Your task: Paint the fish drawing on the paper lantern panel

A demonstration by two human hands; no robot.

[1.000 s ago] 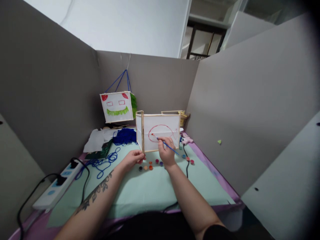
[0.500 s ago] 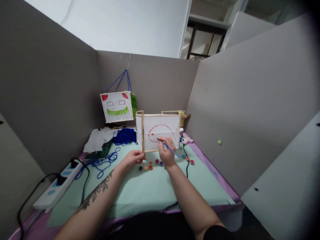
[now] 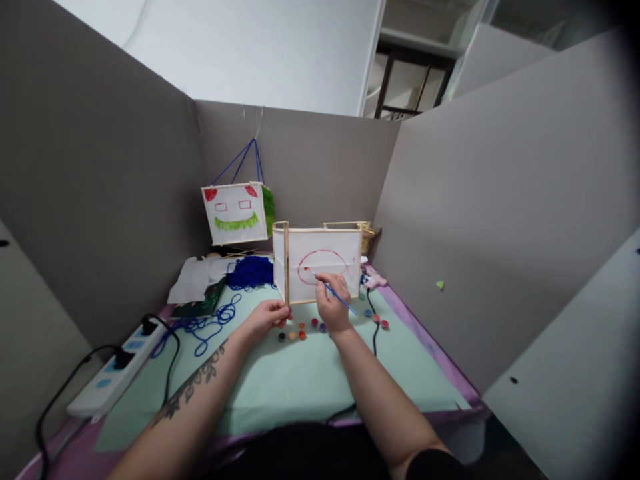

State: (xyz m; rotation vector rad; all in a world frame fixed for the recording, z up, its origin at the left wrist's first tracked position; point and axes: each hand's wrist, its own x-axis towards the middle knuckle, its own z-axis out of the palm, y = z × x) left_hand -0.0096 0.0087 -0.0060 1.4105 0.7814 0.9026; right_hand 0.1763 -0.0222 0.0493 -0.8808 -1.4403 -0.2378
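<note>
A box-shaped paper lantern (image 3: 327, 239) with a thin wooden frame stands tilted at the middle of the table. Its white front carries a red painted oval and a small orange-red mark inside it. My left hand (image 3: 270, 315) is closed on the frame's lower left corner. In my right hand (image 3: 333, 300) a thin blue paintbrush (image 3: 344, 303) is pinched, its tip at the orange-red mark on the paper. Several small paint pots (image 3: 302, 335) sit on the table just below the lantern.
A finished-looking lantern (image 3: 235, 223) with a painted face hangs from blue cords at the back left. Blue yarn (image 3: 250, 273), white paper (image 3: 193, 280) and a power strip (image 3: 117, 367) lie on the left. A pink glue gun (image 3: 374, 278) rests at the right.
The brush's handle has shifted slightly, and the orange-red mark at its tip shows a little more. My left hand keeps its place on the frame.
</note>
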